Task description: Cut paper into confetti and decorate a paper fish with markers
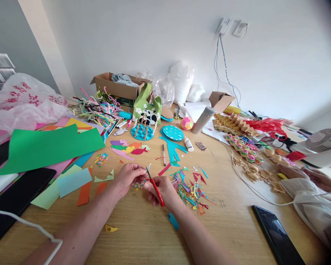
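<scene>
Green paper (52, 147) spreads across the far left, with a pale blue sheet (74, 182) nearer the hands. Next comes a heap of coloured paper bits (101, 159), then the left hand (129, 179), thumb and forefinger drawn together; a small pale scrap (149, 166) shows just by their tips, but I cannot tell whether they pinch it. The red-handled scissors (155, 187) lie between the two hands, blades angled toward that scrap, handles grasped by the right hand (166, 190). Just right of it lie tangled paper cuttings (189, 189), and farther right a dark phone (277, 235).
</scene>
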Motion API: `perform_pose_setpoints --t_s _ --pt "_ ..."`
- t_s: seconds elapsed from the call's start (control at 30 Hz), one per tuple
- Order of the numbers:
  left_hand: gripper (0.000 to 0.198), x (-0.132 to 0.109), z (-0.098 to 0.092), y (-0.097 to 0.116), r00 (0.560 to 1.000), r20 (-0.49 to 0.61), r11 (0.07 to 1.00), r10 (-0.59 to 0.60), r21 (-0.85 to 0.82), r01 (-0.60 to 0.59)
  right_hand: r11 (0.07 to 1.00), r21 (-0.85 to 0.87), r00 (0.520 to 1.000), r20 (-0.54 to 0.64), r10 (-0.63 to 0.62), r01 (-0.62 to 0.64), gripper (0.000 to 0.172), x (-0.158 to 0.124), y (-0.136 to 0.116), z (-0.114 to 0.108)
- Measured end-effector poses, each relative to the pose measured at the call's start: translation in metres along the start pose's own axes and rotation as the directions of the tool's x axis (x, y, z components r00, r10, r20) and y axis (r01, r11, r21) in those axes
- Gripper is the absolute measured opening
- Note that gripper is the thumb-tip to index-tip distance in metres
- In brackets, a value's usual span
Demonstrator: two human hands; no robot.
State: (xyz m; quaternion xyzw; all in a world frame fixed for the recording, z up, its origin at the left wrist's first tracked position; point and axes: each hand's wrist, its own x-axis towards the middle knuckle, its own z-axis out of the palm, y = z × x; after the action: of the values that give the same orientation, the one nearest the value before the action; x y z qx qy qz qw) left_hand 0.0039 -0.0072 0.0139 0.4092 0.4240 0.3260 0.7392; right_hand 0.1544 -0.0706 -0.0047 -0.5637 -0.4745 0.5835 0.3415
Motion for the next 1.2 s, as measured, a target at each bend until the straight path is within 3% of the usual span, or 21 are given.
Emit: perform_pose_setpoints --t_s 1.2 --pt "0.025 0.0011 0.0047 -0.0055 0.995 -0.043 0.992 0.091 0.086 -0.087 1.000 0.000 1.000 -0.031 -0.002 0.002 0.058 -0.0012 -0.0023 0.0023"
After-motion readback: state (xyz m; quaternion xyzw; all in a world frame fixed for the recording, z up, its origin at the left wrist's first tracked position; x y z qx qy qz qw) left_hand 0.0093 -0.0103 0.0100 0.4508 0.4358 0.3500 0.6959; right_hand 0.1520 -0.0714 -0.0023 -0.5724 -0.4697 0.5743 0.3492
